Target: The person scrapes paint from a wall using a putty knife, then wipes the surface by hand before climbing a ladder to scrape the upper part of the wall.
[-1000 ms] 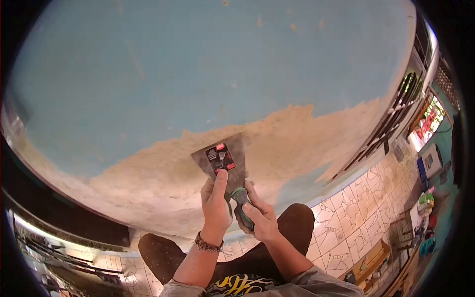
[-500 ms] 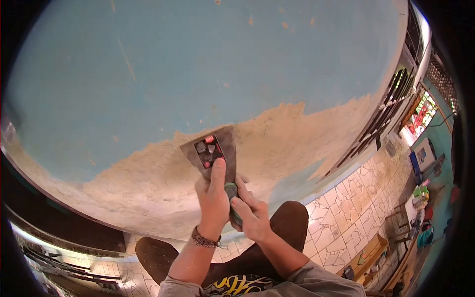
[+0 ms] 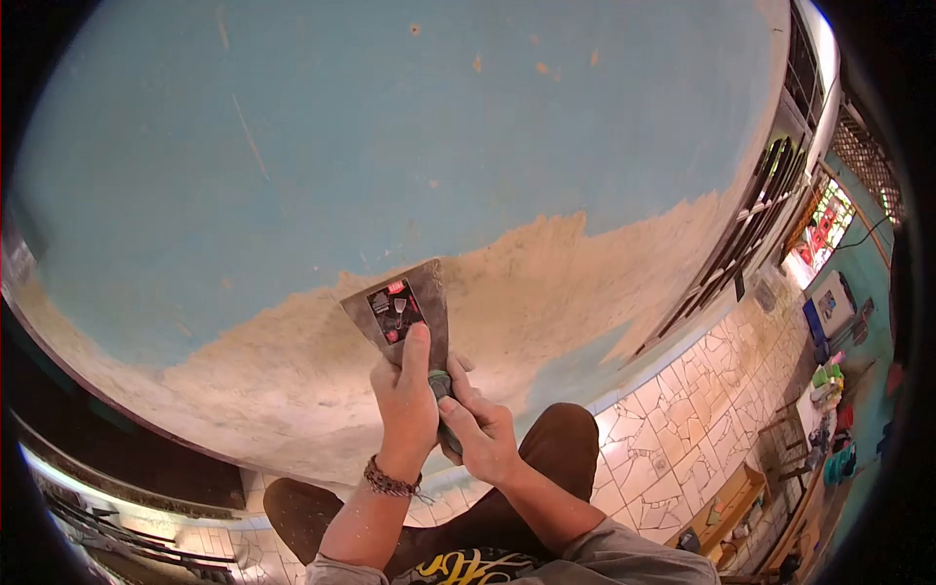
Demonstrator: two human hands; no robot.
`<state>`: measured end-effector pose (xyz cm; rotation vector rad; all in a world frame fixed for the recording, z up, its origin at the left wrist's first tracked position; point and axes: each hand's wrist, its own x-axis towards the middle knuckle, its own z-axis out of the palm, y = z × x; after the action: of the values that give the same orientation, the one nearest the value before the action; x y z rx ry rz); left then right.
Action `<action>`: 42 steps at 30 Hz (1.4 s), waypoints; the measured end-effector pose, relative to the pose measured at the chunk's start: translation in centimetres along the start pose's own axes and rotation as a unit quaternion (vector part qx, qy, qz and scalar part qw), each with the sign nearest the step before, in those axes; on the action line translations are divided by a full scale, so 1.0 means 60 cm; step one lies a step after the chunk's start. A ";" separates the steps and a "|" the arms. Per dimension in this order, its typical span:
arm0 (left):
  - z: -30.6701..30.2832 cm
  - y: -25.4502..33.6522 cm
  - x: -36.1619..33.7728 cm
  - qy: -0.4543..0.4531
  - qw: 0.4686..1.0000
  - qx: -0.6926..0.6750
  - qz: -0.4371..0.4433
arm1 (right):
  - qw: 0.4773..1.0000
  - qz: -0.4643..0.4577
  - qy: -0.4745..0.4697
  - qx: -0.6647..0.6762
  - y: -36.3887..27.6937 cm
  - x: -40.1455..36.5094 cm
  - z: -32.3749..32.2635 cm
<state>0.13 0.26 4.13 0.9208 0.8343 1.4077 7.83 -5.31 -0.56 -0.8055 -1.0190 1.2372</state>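
Both hands grip one wide putty knife (image 3: 431,310), a scraper with a flared metal blade, a dark sticker and a green-and-black handle. My left hand (image 3: 405,390) is closed near the blade's neck, its thumb pressed flat on the blade below the sticker. Lower down, my right hand (image 3: 480,429) wraps around the handle. The blade's broad edge points up at the wall (image 3: 322,146), overlapping the ragged border between blue paint and the bare beige patch (image 3: 517,292). Pale dust coats the fingers.
Beneath the wall lies a floor of irregular pale tiles (image 3: 673,409). At the right are a wooden box (image 3: 726,507), a cluttered table (image 3: 814,405) and a barred window (image 3: 824,229). My bent knees (image 3: 565,444) are close to the wall.
Both hands and the putty knife have shifted slightly left and down in view, and the sticker now shows more plainly. The grip is unchanged; the view itself has moved a little.
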 end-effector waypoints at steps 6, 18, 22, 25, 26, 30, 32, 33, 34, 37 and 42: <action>-0.007 -0.006 -0.011 0.010 0.999 0.039 0.025 | 1.000 0.016 -0.011 -0.007 0.009 -0.013 -0.007; -0.011 0.014 0.004 0.012 0.999 0.037 0.022 | 0.999 -0.025 0.000 -0.036 0.020 -0.005 0.007; -0.027 0.011 -0.009 0.030 0.998 0.046 0.021 | 1.000 0.004 0.000 -0.019 0.030 -0.014 0.015; -0.025 0.018 0.006 0.035 0.997 0.033 0.054 | 0.999 -0.017 0.002 -0.045 0.023 0.011 0.027; -0.019 0.028 0.013 0.033 0.998 0.020 0.056 | 0.998 -0.019 0.006 -0.055 0.016 0.016 0.027; -0.010 0.046 0.007 0.041 0.997 0.014 0.067 | 1.000 -0.016 -0.022 -0.009 -0.025 0.023 0.034; -0.032 0.006 0.002 0.065 0.992 0.061 0.095 | 0.999 -0.009 -0.021 -0.041 0.021 0.001 0.019; -0.044 -0.009 -0.005 0.055 0.996 0.043 0.064 | 0.998 -0.006 -0.016 -0.058 0.051 -0.012 0.010; -0.053 -0.024 -0.013 0.046 0.998 0.025 0.029 | 0.998 -0.009 -0.010 -0.058 0.066 -0.020 0.007; -0.058 -0.035 -0.018 0.018 1.000 0.015 -0.014 | 0.997 0.009 -0.001 -0.078 0.066 -0.028 0.000; -0.015 -0.038 -0.014 -0.021 0.998 0.044 0.031 | 0.995 -0.061 0.056 -0.061 0.051 -0.019 -0.020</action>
<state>0.30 -0.44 1.63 1.0492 0.8475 1.4086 7.83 -5.88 -4.00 -0.8832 -1.0450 1.0219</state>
